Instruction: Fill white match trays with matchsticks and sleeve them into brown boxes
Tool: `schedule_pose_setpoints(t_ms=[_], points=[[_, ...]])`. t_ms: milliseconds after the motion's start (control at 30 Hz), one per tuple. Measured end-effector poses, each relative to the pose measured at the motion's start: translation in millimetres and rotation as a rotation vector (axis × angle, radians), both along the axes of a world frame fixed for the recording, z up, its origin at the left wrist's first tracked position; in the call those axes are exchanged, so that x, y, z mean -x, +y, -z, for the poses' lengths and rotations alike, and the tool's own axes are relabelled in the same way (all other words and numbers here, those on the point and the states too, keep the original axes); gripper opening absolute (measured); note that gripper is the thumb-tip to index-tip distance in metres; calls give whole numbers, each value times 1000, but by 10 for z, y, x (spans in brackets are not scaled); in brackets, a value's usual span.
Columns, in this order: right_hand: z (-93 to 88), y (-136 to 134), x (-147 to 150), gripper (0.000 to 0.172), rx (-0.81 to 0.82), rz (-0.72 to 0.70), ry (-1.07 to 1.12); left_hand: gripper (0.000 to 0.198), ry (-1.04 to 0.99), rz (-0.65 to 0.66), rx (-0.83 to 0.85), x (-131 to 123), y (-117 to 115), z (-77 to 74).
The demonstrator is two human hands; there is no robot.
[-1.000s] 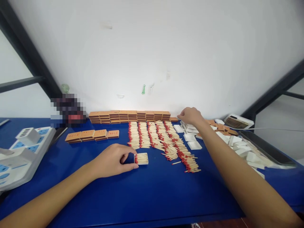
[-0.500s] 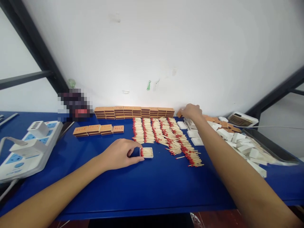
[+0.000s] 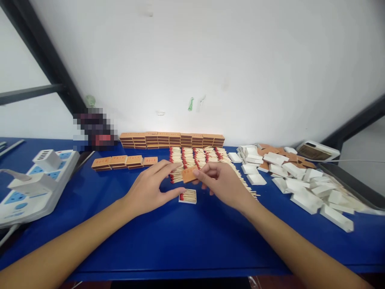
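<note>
Over table (image 3: 180,241): right hand (image 3: 224,185) pinches orange sleeve (image 3: 190,174); left hand (image 3: 148,190) open just beside it; match tray (image 3: 188,196) below.

Only two hands and two forearms are showing of the person. The left hand (image 3: 147,192) and the right hand (image 3: 224,186) are appearing uncovered from fingertips to wrist. The left forearm (image 3: 75,245) is running bare across the near edge of the table (image 3: 192,241) and out at its left corner, and the right forearm (image 3: 288,245) is doing likewise at the right corner. Any sleeve is lying beyond the view. The fingers are looking slender, and the nails seem short and plain, though the picture is too soft to be sure.
</note>
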State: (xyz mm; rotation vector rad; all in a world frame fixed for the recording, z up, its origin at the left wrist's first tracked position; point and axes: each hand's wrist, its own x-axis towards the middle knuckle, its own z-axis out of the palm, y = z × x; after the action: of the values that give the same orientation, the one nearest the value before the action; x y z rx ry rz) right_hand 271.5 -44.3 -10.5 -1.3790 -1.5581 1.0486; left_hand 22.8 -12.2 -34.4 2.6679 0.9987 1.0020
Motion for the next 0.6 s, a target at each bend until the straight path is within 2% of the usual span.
schedule_pose_setpoints(t_ms=[100, 233, 300, 400, 500, 600], points=[[65, -66, 93, 45, 46, -57, 85, 44, -14, 61, -29, -7, 13, 22], [33, -115, 73, 45, 51, -111, 76, 33, -25, 124, -4, 0, 4, -17], [16, -132, 24, 43, -32, -103, -32, 31, -37, 126, -18, 12, 13, -54], [5, -144, -80, 37, -171, -113, -338, 30, -21, 97, -29, 45, 67, -103], [11, -144, -150, 47, -177, -285, -540, 31, 15, 62, 20, 88, 144, -132], [41, -132, -140, 38, -161, -380, -595, 33, 57, 69, 60, 121, 194, -143]])
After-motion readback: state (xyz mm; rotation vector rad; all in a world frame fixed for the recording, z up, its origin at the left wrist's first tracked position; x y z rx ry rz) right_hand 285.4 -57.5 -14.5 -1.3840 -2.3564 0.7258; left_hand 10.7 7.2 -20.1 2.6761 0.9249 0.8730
